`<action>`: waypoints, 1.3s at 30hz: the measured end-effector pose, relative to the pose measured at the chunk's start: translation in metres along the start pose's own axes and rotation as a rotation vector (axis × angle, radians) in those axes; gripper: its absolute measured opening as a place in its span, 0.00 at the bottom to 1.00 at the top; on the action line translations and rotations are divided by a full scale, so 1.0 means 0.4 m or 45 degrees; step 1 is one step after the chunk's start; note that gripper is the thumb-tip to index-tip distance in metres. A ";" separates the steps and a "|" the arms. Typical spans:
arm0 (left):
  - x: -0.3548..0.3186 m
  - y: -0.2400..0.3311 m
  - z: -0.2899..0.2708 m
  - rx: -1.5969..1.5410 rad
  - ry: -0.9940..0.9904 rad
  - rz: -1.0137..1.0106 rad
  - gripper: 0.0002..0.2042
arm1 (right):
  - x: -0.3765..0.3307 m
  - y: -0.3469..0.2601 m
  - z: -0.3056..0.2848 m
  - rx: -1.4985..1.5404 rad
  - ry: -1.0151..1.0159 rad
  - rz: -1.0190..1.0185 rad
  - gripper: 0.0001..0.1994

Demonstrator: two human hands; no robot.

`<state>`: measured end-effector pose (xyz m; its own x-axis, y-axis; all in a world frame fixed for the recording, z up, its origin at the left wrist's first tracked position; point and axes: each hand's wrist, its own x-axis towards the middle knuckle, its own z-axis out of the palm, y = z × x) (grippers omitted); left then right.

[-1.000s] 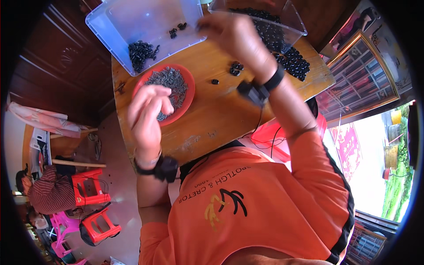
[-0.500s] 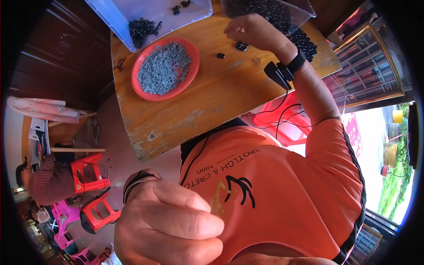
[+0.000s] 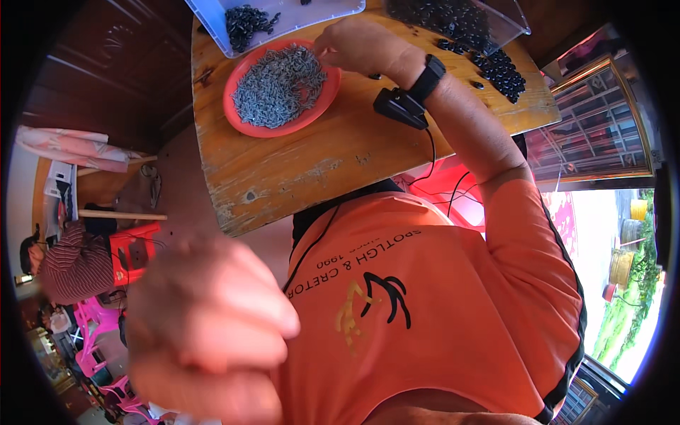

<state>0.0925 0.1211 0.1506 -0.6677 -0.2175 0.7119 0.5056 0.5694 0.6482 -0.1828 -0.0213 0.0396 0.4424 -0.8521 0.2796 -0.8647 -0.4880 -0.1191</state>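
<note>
A red plate (image 3: pixel 282 130) on the wooden table holds a heap of thin grey screw-like pieces (image 3: pixel 268 91). My right hand (image 3: pixel 365 47) is over the plate's far right edge. Its fingers are curled down at the grey pieces, and their tips are mostly hidden, so I cannot make out what they hold. Close to the camera at the lower left is my left hand (image 3: pixel 212 340), blurred by motion. Its fingers look curled closed, and anything inside them is hidden. Under my right wrist, a small black piece (image 3: pixel 375 76) lies on the table.
Behind the plate stands a clear plastic bin (image 3: pixel 312 17) with black pieces in it. Another clear bin (image 3: pixel 506 32) at the back right holds many black oval pieces; more black ovals (image 3: pixel 499 71) lie beside it. A person in a striped top (image 3: pixel 78 265) sits far left.
My right hand has moved left from above the loose black pieces to the plate's edge. My left hand has shifted left and lower. The table appears slightly higher and further right.
</note>
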 end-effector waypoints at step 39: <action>-0.096 -0.470 -0.120 0.394 0.883 -0.860 0.05 | 0.054 -0.058 0.131 0.453 0.285 -0.022 0.08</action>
<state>0.0493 -0.0157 0.0145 -0.2476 -0.9257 0.2859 -0.0893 0.3156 0.9447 -0.1405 -0.0384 -0.0016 0.3596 -0.8005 0.4795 -0.7043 -0.5699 -0.4233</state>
